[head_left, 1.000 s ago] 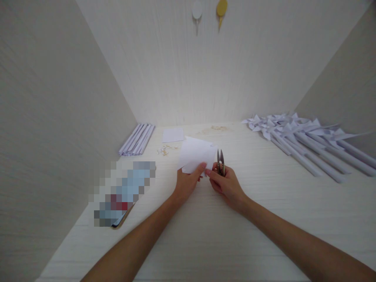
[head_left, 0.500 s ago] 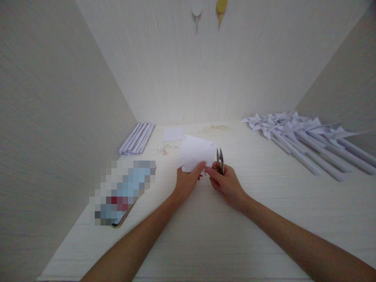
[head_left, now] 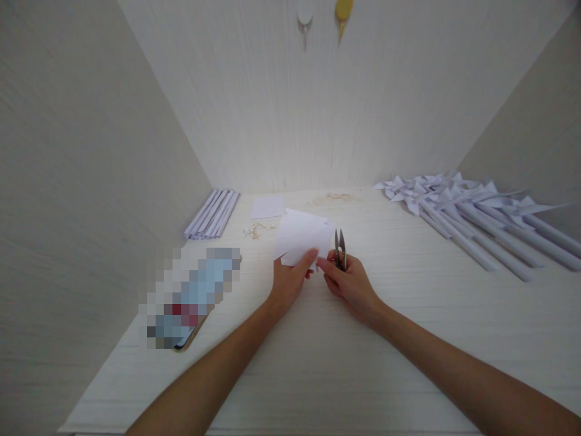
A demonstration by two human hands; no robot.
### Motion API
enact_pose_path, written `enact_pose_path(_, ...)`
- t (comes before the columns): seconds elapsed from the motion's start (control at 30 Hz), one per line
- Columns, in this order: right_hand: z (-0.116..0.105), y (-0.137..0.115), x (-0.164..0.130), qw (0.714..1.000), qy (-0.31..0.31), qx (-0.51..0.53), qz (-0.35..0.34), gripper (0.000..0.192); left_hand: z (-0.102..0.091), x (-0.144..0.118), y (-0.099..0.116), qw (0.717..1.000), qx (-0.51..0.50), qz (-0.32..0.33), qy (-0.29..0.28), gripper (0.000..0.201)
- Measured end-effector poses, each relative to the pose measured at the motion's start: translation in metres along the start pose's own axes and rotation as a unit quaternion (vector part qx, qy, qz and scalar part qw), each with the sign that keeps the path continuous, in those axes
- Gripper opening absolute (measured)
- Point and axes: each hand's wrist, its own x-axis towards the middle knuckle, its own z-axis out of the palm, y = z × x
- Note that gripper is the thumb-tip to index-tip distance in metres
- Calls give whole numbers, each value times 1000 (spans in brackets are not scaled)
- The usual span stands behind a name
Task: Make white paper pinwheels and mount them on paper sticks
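Observation:
A folded white paper sheet (head_left: 301,237) is pinched at its near edge by my left hand (head_left: 288,283), held just above the table. My right hand (head_left: 349,286) grips small metal thread snips (head_left: 340,247) with the blades pointing away from me, right beside the paper's right edge. Its forefinger reaches across and touches the paper next to my left thumb. Both hands meet at the middle of the pale wooden table (head_left: 327,363).
Rolled white paper sticks (head_left: 212,214) lie at the back left. A small white paper square (head_left: 267,208) and tiny scraps (head_left: 255,231) lie behind my hands. Several paper pinwheels on sticks (head_left: 472,218) cover the right side. A blurred-out flat object (head_left: 190,297) lies at left. Walls enclose three sides.

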Motion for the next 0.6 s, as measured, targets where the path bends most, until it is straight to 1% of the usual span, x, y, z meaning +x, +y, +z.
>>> enact_pose_path(0.27, 0, 2, 0, 1000, -7, -8, -13, 27, 0, 0, -2, 1000, -20, -2, 2, 20)
enact_pose_path(0.6, 1, 0, -1, 1000, 0, -9, -11, 27, 1, 1, -4, 999, -34, 4, 2, 20)
